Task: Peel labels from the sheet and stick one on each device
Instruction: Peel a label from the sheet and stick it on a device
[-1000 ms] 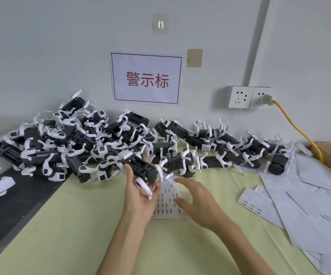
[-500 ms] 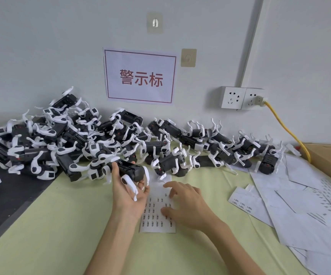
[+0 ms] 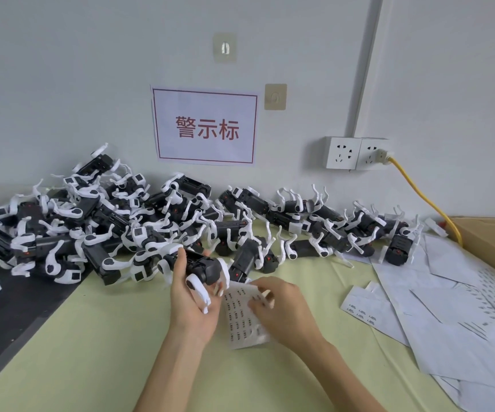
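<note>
left hand (image 3: 194, 307) grips device (image 3: 203, 267); right hand (image 3: 281, 310) fingers curled, pinching at label sheet (image 3: 240, 318) beneath.

A single wide-angle view from a camera worn on the person's head, looking forward and down across a pale green table (image 3: 91, 352) toward a white wall (image 3: 62, 69) on the far side. Both forearms enter from the near edge, close to the lens. Straight lines bow at the frame's edges.
</note>
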A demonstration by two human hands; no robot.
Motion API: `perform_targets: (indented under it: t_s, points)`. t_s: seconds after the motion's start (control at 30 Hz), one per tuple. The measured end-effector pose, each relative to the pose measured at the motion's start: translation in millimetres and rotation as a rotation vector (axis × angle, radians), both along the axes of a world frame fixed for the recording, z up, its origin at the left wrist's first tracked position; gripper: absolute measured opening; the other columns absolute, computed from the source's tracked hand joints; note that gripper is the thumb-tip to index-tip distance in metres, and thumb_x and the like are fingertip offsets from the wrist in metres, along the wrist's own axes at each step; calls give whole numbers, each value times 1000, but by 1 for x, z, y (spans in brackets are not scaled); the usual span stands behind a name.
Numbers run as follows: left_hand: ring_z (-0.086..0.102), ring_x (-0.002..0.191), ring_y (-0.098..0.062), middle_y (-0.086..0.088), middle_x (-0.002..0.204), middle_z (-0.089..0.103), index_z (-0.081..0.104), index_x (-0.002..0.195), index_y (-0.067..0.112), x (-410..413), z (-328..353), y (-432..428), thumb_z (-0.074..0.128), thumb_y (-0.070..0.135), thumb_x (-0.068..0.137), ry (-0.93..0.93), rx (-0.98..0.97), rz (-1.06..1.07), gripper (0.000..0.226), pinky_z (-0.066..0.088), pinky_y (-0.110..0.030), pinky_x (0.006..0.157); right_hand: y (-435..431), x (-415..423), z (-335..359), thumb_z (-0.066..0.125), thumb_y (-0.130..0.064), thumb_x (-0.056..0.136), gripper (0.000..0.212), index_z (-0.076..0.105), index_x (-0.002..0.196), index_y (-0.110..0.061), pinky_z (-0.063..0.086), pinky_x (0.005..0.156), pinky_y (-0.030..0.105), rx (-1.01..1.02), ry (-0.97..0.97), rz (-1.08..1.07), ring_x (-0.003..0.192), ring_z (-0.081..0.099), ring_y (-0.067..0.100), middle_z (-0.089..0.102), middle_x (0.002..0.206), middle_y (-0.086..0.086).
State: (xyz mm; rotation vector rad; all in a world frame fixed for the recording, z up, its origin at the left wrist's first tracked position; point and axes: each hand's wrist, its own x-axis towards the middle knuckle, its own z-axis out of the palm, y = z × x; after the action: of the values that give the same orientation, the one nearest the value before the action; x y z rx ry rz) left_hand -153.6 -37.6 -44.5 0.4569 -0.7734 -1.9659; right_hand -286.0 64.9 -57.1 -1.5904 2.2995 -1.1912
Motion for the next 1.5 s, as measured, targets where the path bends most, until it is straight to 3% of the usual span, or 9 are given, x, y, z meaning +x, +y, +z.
perform_targets:
  t_s: [0.23, 0.33, 0.43, 0.57, 0.63, 0.73, 0.93, 1.2, 1.5]
  points:
    - [39, 60, -27, -11, 50, 21, 40, 53, -5, -2, 3, 5, 58, 60, 90, -9, -75, -80, 77, 31, -38, 73, 11, -5, 25, 70, -3, 92, 27, 70, 106, -27, 62, 67, 34, -525, -479, -29, 85, 74, 13, 75, 98, -10]
    - [59, 76, -30, -14, 71, 58, 71, 71, 0, -4, 10, 14, 55, 53, 91, 7, -126, -206, 59, 40, -39, 85, 13, -6, 28, 71, -3, 92, 34, 67, 106, -33, 59, 62, 28, -679, -542, -43, 86, 74, 12, 72, 101, -11]
    - [65, 77, -31, -13, 91, 69, 79, 90, 12, -5, 12, 19, 72, 48, 84, -11, -215, -304, 37, 50, -40, 80, 11, -9, 26, 73, -6, 91, 38, 63, 109, -37, 59, 62, 28, -629, -539, -6, 86, 75, 15, 70, 104, -12]
    - [63, 76, -31, -15, 71, 63, 76, 113, 0, -6, 9, 24, 67, 52, 89, -130, -306, -347, 57, 55, -28, 77, 9, -11, 20, 84, -20, 82, 57, 51, 121, -45, 50, 85, 15, -432, -245, -81, 110, 58, -1, 58, 122, -22]
    - [57, 67, -30, -10, 44, 53, 78, 90, -3, -6, 11, 27, 65, 62, 86, -181, -372, -367, 67, 52, -23, 74, 10, -14, 20, 89, -19, 74, 67, 54, 128, -38, 35, 100, 8, -437, -62, -134, 124, 45, -2, 50, 133, -19]
    - [66, 67, -22, -10, 60, 66, 79, 79, 3, -7, 15, 32, 79, 63, 71, -207, -368, -392, 60, 54, -19, 65, 12, -14, 21, 87, -11, 76, 52, 67, 119, -31, 32, 106, 14, -444, 127, -99, 127, 44, 7, 49, 134, -23]
    - [58, 91, -32, -28, 104, 54, 76, 107, 0, -11, 10, 29, 67, 50, 89, -170, -235, -286, 53, 52, -34, 83, 12, -7, 26, 79, -6, 81, 39, 74, 101, -40, 48, 90, 40, -485, 96, -41, 104, 57, 4, 64, 107, -19]
    - [64, 55, -19, -22, 85, 73, 77, 112, 10, -12, 10, 30, 70, 62, 70, -241, -297, -290, 67, 50, -19, 54, 9, -13, 21, 87, -8, 76, 19, 77, 81, -24, 42, 78, 11, -490, -55, -94, 93, 62, 9, 65, 91, -15]
    - [74, 90, -25, -19, 106, 75, 77, 108, 10, -14, 10, 32, 73, 59, 68, -285, -306, -247, 64, 58, -26, 69, 10, -14, 20, 85, -15, 81, 18, 76, 71, -27, 40, 69, 11, -439, -78, -93, 80, 62, 11, 66, 77, -13]
